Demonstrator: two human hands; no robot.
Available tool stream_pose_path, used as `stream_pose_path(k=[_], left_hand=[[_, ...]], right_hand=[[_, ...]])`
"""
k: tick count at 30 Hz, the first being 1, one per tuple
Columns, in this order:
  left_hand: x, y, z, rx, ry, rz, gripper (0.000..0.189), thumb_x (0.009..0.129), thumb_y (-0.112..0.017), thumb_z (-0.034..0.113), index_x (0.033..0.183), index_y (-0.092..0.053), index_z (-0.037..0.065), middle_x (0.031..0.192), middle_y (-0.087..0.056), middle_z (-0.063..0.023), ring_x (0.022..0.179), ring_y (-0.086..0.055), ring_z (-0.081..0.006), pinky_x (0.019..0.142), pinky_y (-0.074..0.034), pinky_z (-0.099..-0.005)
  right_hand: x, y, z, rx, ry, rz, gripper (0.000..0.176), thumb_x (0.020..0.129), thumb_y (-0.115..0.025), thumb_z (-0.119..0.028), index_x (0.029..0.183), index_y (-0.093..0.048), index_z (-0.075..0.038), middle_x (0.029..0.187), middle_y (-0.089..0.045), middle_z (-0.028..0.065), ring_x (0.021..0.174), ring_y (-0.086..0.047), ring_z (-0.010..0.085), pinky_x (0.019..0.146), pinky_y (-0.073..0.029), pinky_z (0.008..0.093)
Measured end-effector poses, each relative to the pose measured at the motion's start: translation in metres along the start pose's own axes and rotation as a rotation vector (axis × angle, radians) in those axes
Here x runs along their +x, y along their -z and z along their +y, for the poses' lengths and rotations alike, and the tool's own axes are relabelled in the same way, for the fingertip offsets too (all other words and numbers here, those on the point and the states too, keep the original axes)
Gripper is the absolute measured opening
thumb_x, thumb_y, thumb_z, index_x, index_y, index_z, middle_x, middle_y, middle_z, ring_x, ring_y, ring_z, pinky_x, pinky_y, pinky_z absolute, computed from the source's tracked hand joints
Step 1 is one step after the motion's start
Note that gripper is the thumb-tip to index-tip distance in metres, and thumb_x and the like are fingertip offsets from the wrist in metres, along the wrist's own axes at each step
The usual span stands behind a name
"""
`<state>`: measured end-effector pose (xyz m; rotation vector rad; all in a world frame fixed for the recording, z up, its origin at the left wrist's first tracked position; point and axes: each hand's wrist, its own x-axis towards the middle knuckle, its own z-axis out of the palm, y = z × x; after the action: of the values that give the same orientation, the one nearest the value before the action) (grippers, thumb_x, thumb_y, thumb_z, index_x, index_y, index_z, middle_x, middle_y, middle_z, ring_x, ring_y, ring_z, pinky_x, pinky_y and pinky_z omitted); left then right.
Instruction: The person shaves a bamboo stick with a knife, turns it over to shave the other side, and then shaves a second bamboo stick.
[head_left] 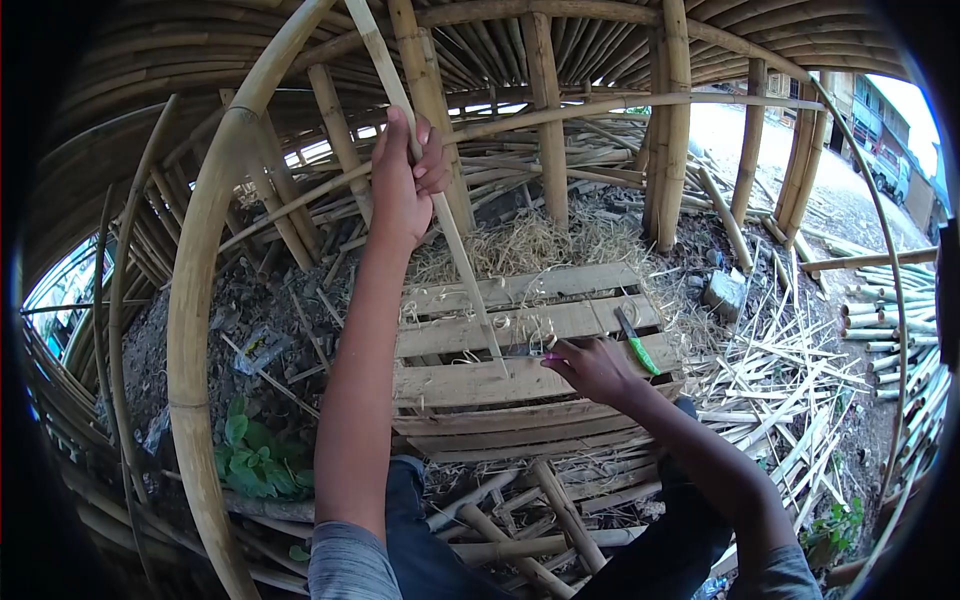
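My left hand (pixel 408 175) is raised, its fingers closed around a long, flat bamboo strip (pixel 462 262). The strip slants down to the wooden slatted platform (pixel 560 322), where its lower end rests near the front boards. Low on the right, my right hand (pixel 597 368) is closed on a small knife (pixel 551 356) with a pink handle. Its thin blade points left and meets the strip near the lower end. Just beyond the right hand, a second knife with a green handle (pixel 642 356) lies on the boards, dark blade pointing away.
Curled shavings (pixel 545 245) cover the platform and the ground behind it. A thick bamboo pole (pixel 190 300) rises close on my left. Split bamboo offcuts (pixel 770 400) lie to the right, beside a concrete block (pixel 727 293). Cut poles (pixel 890 310) are stacked far right.
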<state>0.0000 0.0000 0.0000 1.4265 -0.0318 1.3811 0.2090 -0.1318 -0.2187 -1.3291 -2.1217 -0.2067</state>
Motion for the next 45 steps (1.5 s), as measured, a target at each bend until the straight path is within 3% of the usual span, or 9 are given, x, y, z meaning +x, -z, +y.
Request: stream_pose_path(k=[10,13,16,21,24,31,35,41,45], left_hand=[[0.020,-0.023,-0.024,-0.104,0.217,-0.318,0.044,0.090,-0.047,0.055,0.074,-0.042,0.014,0.051,-0.022,0.0062,0.041,-0.019,-0.0031,0.037,-0.017,-0.0184],[0.024,-0.027,-0.028,-0.064,0.208,-0.310,0.045,0.089,-0.047,0.056,0.074,-0.042,0.014,0.051,-0.022,0.0061,0.041,-0.018,-0.0033,0.037,-0.017,-0.0181],[0.025,-0.036,-0.030,-0.057,0.212,-0.330,0.046,0.088,-0.047,0.057,0.074,-0.041,0.014,0.052,-0.022,0.0061,0.040,-0.018,-0.0030,0.037,-0.016,-0.0177],[0.026,-0.038,-0.034,-0.056,0.207,-0.349,0.045,0.091,-0.047,0.054,0.073,-0.040,0.014,0.051,-0.023,0.0061,0.040,-0.018,-0.0033,0.037,-0.016,-0.0186],[0.026,-0.036,-0.032,-0.118,0.231,-0.319,0.044,0.092,-0.045,0.054,0.071,-0.042,0.015,0.051,-0.026,0.0047,0.039,-0.023,-0.0070,0.036,-0.021,-0.0233],[0.032,-0.035,-0.037,-0.099,0.253,-0.263,0.045,0.092,-0.044,0.054,0.070,-0.040,0.015,0.051,-0.026,0.0052,0.039,-0.021,-0.0066,0.036,-0.020,-0.0232],[0.034,-0.032,-0.036,-0.082,0.258,-0.260,0.044,0.094,-0.042,0.053,0.071,-0.040,0.015,0.051,-0.026,0.0053,0.039,-0.020,-0.0070,0.036,-0.019,-0.0236],[0.033,-0.036,-0.036,-0.020,0.283,-0.163,0.043,0.095,-0.040,0.052,0.072,-0.040,0.015,0.052,-0.025,0.0053,0.040,-0.020,-0.0073,0.037,-0.019,-0.0238],[0.034,-0.042,-0.036,0.060,0.279,-0.088,0.042,0.096,-0.040,0.050,0.072,-0.040,0.015,0.053,-0.024,0.0050,0.041,-0.019,-0.0078,0.038,-0.019,-0.0239]], right_hand=[[0.074,0.004,0.011,-0.154,0.120,0.164,0.027,0.091,-0.056,-0.032,0.080,-0.055,-0.007,0.055,-0.058,0.0099,0.049,-0.059,0.0304,0.044,-0.045,0.0401],[0.062,-0.019,0.018,-0.165,0.089,0.107,0.033,0.093,-0.050,-0.036,0.080,-0.056,-0.007,0.051,-0.056,0.0092,0.047,-0.059,0.0299,0.044,-0.047,0.0404],[0.044,-0.035,0.020,-0.294,0.142,-0.250,0.040,0.095,-0.043,-0.041,0.081,-0.059,-0.007,0.051,-0.056,0.0080,0.049,-0.061,0.0290,0.047,-0.050,0.0404],[0.058,-0.018,0.012,-0.232,0.116,-0.117,0.031,0.091,-0.052,-0.036,0.078,-0.057,-0.009,0.052,-0.058,0.0090,0.045,-0.058,0.0293,0.043,-0.046,0.0413],[0.053,-0.031,0.013,-0.137,0.026,0.101,0.029,0.089,-0.057,-0.032,0.075,-0.055,-0.008,0.050,-0.056,0.0096,0.042,-0.056,0.0292,0.040,-0.043,0.0397],[0.063,-0.023,0.008,-0.287,0.114,-0.087,0.035,0.092,-0.049,-0.040,0.079,-0.060,-0.009,0.049,-0.057,0.0080,0.044,-0.059,0.0272,0.040,-0.046,0.0385],[0.063,-0.033,0.012,-0.151,-0.037,0.161,0.032,0.089,-0.056,-0.035,0.071,-0.056,-0.009,0.048,-0.055,0.0083,0.043,-0.057,0.0277,0.041,-0.044,0.0394],[0.069,-0.026,0.005,-0.291,0.108,-0.030,0.031,0.090,-0.053,-0.037,0.079,-0.060,-0.009,0.048,-0.056,0.0089,0.045,-0.060,0.0281,0.043,-0.047,0.0403],[0.073,-0.022,0.006,-0.147,-0.073,0.097,0.033,0.090,-0.052,-0.037,0.076,-0.060,-0.008,0.049,-0.056,0.0085,0.044,-0.060,0.0275,0.044,-0.049,0.0398]])
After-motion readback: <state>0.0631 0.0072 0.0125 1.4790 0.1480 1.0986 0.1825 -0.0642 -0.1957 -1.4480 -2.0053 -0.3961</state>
